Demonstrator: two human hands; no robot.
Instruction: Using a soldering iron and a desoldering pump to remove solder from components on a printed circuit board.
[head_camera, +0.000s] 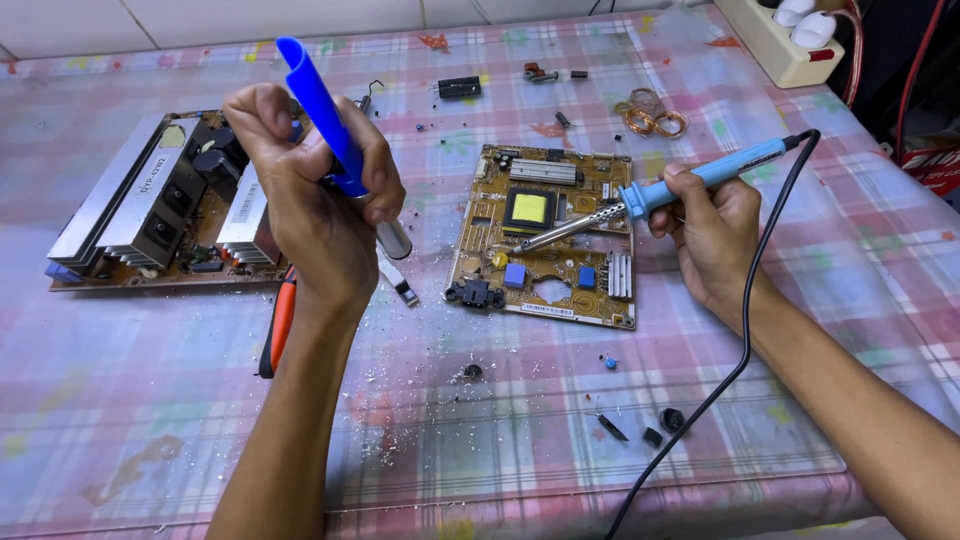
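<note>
Near the bench's middle lies your yellow board (545, 235), with its transformer, heat sinks and small blue parts seated on it. Loose black bits (640, 428) toward the near edge and white flecks scattered over the cloth suggest some parts are already off; how many are left to lift, you cannot tell from here.

Your right hand (712, 232) is closed around the blue handle of the iron (640, 200), wrist resting on the bench, tip slanting down to the board just left of the transformer. Its cord trails off the near edge.

Your left hand (312, 185) is raised above the bench, fist wrapped round the blue pump (335, 130), plunger end up, metal nozzle pointing down toward the board but well apart from it. A second, larger board (160, 205) sits toward the left edge.
</note>
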